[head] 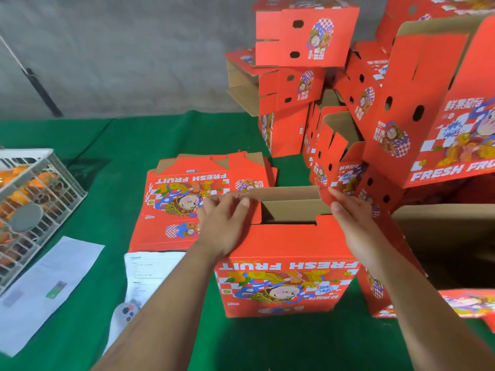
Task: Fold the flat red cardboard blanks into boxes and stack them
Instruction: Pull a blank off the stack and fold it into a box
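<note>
A half-formed red box (286,263) stands upright on the green bench (112,145), its top open. The left hand (227,223) pinches the left top flap, the right hand (356,220) grips the right flap. Flat blanks (198,204) lie just behind; folded boxes (305,76) are stacked beyond.

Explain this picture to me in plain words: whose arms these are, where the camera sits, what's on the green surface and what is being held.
No machine here: a person's head-worn camera looks down at their own bare arms. The left hand and right hand each pinch a top flap of the half-folded red box standing on the green table. Behind it lies a pile of flat blanks; finished boxes are stacked at the back right. At left sit a grey crate and paper sheets.
</note>
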